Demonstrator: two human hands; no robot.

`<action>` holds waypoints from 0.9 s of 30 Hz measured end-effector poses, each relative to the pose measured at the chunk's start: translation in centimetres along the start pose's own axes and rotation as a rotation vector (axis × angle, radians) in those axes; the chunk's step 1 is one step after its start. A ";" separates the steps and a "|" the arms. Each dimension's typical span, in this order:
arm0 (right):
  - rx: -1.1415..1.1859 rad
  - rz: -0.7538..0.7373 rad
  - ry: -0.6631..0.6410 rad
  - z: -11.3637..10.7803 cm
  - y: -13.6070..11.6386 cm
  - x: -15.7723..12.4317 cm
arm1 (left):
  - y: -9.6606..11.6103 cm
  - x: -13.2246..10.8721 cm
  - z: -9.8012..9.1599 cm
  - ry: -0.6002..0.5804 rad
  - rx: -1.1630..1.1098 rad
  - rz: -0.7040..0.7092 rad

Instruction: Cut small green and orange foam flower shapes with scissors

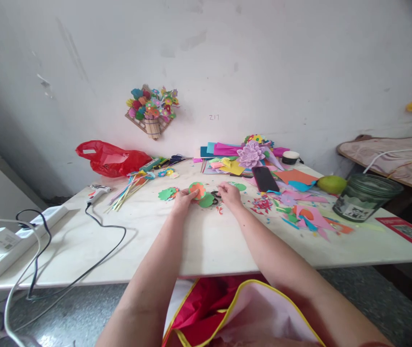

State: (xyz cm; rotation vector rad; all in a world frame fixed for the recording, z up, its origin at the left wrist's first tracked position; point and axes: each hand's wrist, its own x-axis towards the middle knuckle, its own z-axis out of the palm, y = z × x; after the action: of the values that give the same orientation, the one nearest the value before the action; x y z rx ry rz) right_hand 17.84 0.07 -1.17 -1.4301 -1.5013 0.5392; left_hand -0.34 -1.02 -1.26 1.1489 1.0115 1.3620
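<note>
In the head view, the fingers of my left hand (pixel 183 200) close on a paper flower (pixel 199 191), an orange blossom shape lying over a green disc. A plain green disc (pixel 207 200) lies just beside it on the table. My right hand (pixel 230 196) is closed in a pinch to the right of it; what sits between its fingertips, if anything, is too small to make out. Next to those fingertips are the black handles of scissors (pixel 216 197), partly hidden. Scalloped green cutouts (pixel 167 193) lie left of my left hand, and another green disc (pixel 240 186) lies behind my right hand.
On the left are a glue gun (pixel 99 193), its cord, a power strip (pixel 45 221) and a red plastic bag (pixel 114 159). Toward the right lie a phone (pixel 265 180), paper scraps (pixel 307 217), a green fruit (pixel 332 184) and a green jar (pixel 367 197).
</note>
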 end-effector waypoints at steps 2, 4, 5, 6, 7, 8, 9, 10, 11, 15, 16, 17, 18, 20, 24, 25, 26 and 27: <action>-0.249 -0.021 0.031 -0.8 0.1 0.2 | 0.0 0.1 0.0 0.026 -0.039 -0.009; -0.437 -0.033 0.001 -1.3 0.1 0.1 | 0.0 0.1 0.1 0.048 -0.068 -0.010; -0.512 -0.063 -0.024 -1.4 0.0 0.0 | 0.0 0.1 0.1 0.056 -0.081 -0.008; -0.576 -0.097 -0.052 -1.5 -0.1 -0.1 | 0.0 0.0 0.2 0.065 -0.092 -0.005; -0.629 -0.136 -0.085 -1.4 -0.3 -0.3 | 0.0 0.0 0.2 0.071 -0.101 -0.003; -0.675 -0.172 -0.119 -1.4 -0.4 -0.5 | 0.0 0.0 0.3 0.076 -0.106 -0.004; -0.714 -0.201 -0.147 -1.3 -0.6 -0.6 | 0.0 0.0 0.3 0.080 -0.108 -0.005; -0.747 -0.224 -0.169 -1.3 -0.7 -0.8 | 0.0 0.0 0.3 0.084 -0.108 -0.004; -0.775 -0.244 -0.174 -1.2 -0.9 -0.9 | 0.0 0.0 0.3 0.088 -0.106 -0.003; -0.825 -0.339 -0.160 -0.9 -1.3 -1.4 | 0.0 0.1 0.4 0.097 -0.098 -0.006; -0.826 -0.362 -0.167 -0.8 -1.4 -1.6 | 0.0 0.1 0.4 0.093 -0.097 -0.006; -0.825 -0.378 -0.175 -0.7 -1.5 -1.7 | 0.0 0.0 0.4 0.084 -0.096 -0.002; -0.823 -0.390 -0.181 -0.6 -1.5 -1.8 | -0.1 0.0 0.5 0.074 -0.094 0.002; -0.818 -0.400 -0.191 -0.5 -1.7 -2.0 | -0.2 0.1 0.5 0.058 -0.079 0.010; -0.826 -0.404 -0.230 -0.5 -2.1 -2.3 | -0.7 0.5 0.3 0.056 -0.053 0.001; -0.829 -0.400 -0.235 -0.5 -2.2 -2.3 | -0.9 0.6 0.3 0.053 -0.056 -0.001; -0.832 -0.396 -0.236 -0.4 -2.3 -2.4 | -1.0 0.7 0.2 0.057 -0.056 0.001; -0.834 -0.387 -0.233 -0.4 -2.4 -2.4 | -1.1 0.8 0.1 0.055 -0.047 -0.004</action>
State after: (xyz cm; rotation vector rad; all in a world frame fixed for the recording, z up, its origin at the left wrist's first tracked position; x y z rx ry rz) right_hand 16.59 -2.80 0.21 -1.6377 -2.2789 -0.2113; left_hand -0.02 -0.10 -2.20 1.0792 1.0150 1.4138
